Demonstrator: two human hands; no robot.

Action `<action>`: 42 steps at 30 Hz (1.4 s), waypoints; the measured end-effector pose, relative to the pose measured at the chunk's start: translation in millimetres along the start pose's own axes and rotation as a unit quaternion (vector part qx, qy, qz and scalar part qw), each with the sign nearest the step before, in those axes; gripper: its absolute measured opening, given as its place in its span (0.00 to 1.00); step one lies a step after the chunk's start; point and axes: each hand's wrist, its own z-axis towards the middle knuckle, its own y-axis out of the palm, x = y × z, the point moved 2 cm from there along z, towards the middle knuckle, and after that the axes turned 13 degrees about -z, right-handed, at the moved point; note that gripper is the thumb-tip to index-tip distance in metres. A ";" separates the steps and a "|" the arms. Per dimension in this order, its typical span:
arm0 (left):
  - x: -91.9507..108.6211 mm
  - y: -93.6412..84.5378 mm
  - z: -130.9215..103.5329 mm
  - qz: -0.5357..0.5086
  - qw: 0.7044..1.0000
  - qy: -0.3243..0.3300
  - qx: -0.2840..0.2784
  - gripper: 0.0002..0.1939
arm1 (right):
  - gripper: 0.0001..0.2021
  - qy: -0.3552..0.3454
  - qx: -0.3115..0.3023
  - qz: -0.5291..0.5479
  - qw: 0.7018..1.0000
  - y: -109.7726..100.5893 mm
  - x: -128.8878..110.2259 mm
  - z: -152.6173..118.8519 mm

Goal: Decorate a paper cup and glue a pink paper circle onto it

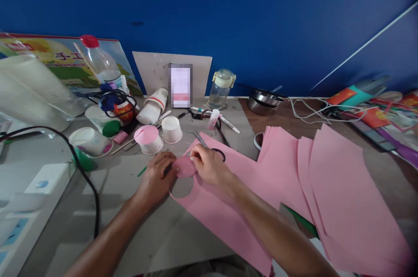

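Note:
Between my two hands is a pink paper disc (184,167). My left hand (160,173) pinches its left edge, and my right hand (209,163) has thumb and fingers closed on its right side. Beneath lies a large pink paper sheet (228,214) with a rounded cut-out in its left edge. Scissors (200,138) rest just beyond my right hand, their dark handle partly hidden by it. A paper cup topped with a pink disc (146,136) stands past my left hand, beside a white paper cup (171,130).
More pink sheets (346,190) are piled at the right. A phone (180,86) leans on a board, next to a lidded glass jar (221,89). Metal bowls (264,102) and white cables (305,113) lie at the back right. A black cable (88,181) crosses the left side.

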 end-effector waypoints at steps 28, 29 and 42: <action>12.5 -5.8 3.6 -0.487 0.827 -0.274 0.056 0.13 | 0.13 -0.058 0.133 0.019 0.989 -1.7 -0.1 -4.8; 12.7 -5.4 3.7 -0.499 0.820 -0.275 0.059 0.13 | 0.13 -0.064 0.140 0.016 0.988 -1.3 -0.3 -5.2; 16.1 -2.8 2.1 -0.481 0.829 -0.274 0.086 0.13 | 0.15 -0.048 0.150 0.077 0.984 3.3 -6.6 -7.8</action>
